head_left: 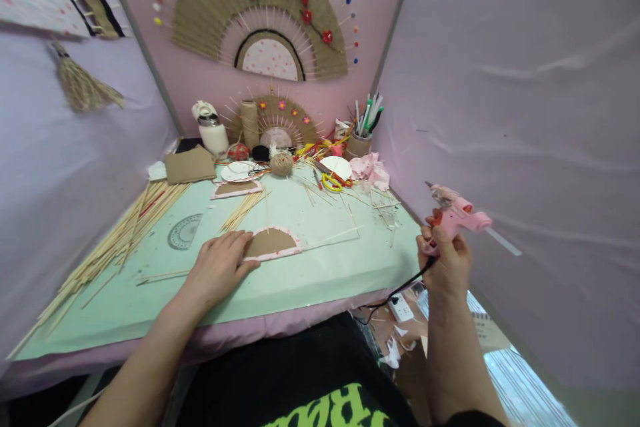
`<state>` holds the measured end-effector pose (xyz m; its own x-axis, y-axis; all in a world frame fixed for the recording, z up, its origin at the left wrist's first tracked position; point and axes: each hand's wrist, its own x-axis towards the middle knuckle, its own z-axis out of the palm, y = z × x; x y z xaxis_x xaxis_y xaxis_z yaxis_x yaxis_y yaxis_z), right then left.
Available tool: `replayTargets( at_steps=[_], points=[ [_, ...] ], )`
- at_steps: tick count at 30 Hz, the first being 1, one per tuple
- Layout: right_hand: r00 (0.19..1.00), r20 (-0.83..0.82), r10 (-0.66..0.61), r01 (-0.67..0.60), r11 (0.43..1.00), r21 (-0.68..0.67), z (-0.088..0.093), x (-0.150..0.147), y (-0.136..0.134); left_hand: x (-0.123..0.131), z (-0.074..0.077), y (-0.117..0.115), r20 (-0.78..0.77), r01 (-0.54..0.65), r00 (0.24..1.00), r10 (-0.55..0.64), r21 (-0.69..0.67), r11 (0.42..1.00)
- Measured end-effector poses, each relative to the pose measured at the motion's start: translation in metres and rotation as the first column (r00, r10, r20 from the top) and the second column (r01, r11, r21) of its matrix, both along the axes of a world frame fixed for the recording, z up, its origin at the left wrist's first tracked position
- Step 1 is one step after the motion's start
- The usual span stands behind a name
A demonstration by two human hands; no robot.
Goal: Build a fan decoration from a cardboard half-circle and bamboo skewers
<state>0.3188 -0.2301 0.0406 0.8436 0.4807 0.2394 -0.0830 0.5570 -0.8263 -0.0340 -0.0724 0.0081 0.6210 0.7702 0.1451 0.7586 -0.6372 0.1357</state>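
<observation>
My right hand (445, 250) grips a pink hot glue gun (453, 213) above the table's right edge, its nozzle pointing up and left. A clear glue stick (503, 240) juts from its back, and a black cord hangs below. My left hand (223, 263) lies flat on the table with fingers stretched out. Its fingertips touch the left end of a half-round cardboard piece (273, 242) edged in pink-spotted fabric. Thin wooden sticks (333, 238) extend from this piece to the right, and others reach out left of my hand.
Many bamboo sticks (113, 240) lie along the left, near a clear protractor (184, 232). Farther back are a twine ball (281, 163), yellow-handled scissors (332, 182), a white bottle (213, 133) and crumpled pink fabric (370, 170). A large decorated fan (200, 20) hangs on the back wall.
</observation>
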Motion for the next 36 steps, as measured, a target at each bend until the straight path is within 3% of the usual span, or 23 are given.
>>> replayTargets(
  at_steps=[5, 9, 15, 18, 24, 36],
  points=[
    [0.965, -0.035, 0.26, -0.261, 0.965, -0.025, -0.003, -0.025, 0.002, 0.001, -0.002, 0.001, 0.04, 0.023, 0.999, -0.021, -0.044, 0.999],
    [0.919, -0.024, 0.393, -0.393, 0.911, -0.125, -0.02, -0.046, 0.013, 0.007, -0.003, 0.0, 0.056, 0.038, 0.998, -0.035, -0.044, 0.998],
    [0.891, 0.128, 0.436, -0.39, 0.878, -0.279, -0.047, -0.065, 0.031, 0.021, -0.004, -0.017, 0.046, -0.019, 0.999, 0.015, 0.091, 0.996],
    [0.879, 0.148, 0.454, -0.392, 0.863, -0.319, -0.053, -0.07, 0.035, 0.033, -0.009, -0.032, 0.069, 0.042, 0.996, -0.052, 0.137, 0.99],
    [0.86, 0.161, 0.485, -0.426, 0.855, -0.297, -0.061, -0.076, 0.038, 0.059, -0.015, -0.053, 0.066, 0.176, 0.982, -0.179, 0.039, 0.984],
    [0.855, 0.23, 0.464, -0.329, 0.83, -0.45, -0.068, -0.089, 0.041, 0.068, -0.021, -0.065, 0.12, 0.24, 0.964, -0.237, -0.006, 0.971]
  ],
)
